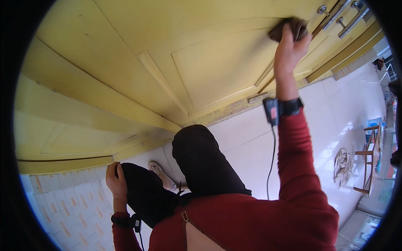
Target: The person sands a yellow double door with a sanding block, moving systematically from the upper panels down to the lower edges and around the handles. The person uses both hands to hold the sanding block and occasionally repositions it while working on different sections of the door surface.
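Observation:
My right hand [290, 51] holds a bunched dark brown cloth [279, 30] against a yellow panelled door [216, 72]. Both hand and cloth are slightly blurred, near two metal bar handles [352, 23] at the upper right. My left hand [115, 179] rests on my bent knee in black trousers [138, 175]. Nothing shows in it, and its thumb stands apart from its fingers. Each wrist wears a black strap with a small cabled device [272, 111].
Yellow frame edges [103, 100] jut out on the left beside a tiled wall [69, 207]. White floor tiles [238, 131] stretch right. A crumpled cloth [343, 166] lies there near a wooden stool or chair [370, 157]. My shoe [161, 174] is below.

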Action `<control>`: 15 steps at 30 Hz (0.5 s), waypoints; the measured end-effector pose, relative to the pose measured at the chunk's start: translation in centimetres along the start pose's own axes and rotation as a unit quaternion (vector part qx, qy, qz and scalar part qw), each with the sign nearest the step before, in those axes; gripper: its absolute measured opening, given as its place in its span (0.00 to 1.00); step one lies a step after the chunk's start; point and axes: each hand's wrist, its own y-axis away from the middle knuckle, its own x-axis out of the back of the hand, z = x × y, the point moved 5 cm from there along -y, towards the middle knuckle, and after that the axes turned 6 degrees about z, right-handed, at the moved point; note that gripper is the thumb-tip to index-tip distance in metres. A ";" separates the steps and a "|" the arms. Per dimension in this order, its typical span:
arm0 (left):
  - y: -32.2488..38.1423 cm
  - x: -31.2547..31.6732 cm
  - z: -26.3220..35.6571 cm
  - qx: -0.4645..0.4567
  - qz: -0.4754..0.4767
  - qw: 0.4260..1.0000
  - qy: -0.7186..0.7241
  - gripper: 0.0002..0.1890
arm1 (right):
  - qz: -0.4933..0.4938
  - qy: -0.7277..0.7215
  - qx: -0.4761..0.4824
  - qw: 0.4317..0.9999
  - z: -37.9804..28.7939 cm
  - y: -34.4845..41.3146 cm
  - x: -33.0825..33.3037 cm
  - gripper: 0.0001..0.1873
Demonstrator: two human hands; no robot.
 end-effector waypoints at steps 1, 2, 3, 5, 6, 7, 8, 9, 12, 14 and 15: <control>0.1 0.1 -0.2 0.000 0.000 1.000 -0.002 0.11 | 0.009 -0.024 -0.036 0.999 0.5 -0.7 -0.6 0.14; 0.1 0.2 -0.4 0.001 0.002 1.000 0.002 0.11 | 0.022 0.055 0.004 0.998 0.7 -0.5 -0.4 0.14; 0.2 0.4 -0.6 0.004 0.008 1.000 0.006 0.11 | 0.021 0.121 0.087 0.989 0.9 0.9 -0.6 0.14; 0.3 0.6 -0.9 0.016 0.006 1.000 0.013 0.11 | 0.054 0.077 0.052 0.994 4.6 4.9 0.7 0.16; 0.4 0.8 -1.1 0.023 0.006 1.000 0.014 0.11 | 0.055 0.151 0.033 0.986 6.9 7.4 2.2 0.20; 0.5 0.9 -1.2 0.029 0.002 0.999 0.015 0.11 | 0.022 0.232 -0.007 0.972 9.5 10.3 3.7 0.21; 0.5 1.0 -1.4 0.035 0.003 0.999 0.018 0.10 | -0.002 0.309 -0.033 0.951 12.0 13.7 4.8 0.21; 0.4 1.2 -1.5 0.040 0.003 0.999 0.020 0.10 | 0.002 0.316 -0.075 0.946 14.3 17.4 5.9 0.19; 0.4 1.5 -1.5 0.052 -0.003 0.998 0.029 0.10 | -0.098 0.264 -0.445 0.850 20.9 28.1 9.3 0.15; 0.3 1.5 -1.4 0.052 -0.003 0.998 0.031 0.10 | -0.067 0.199 -0.535 0.818 21.4 32.1 8.8 0.16; 0.3 1.4 -1.2 0.053 -0.005 0.998 0.033 0.10 | -0.035 0.118 -0.599 0.791 20.5 33.6 8.1 0.21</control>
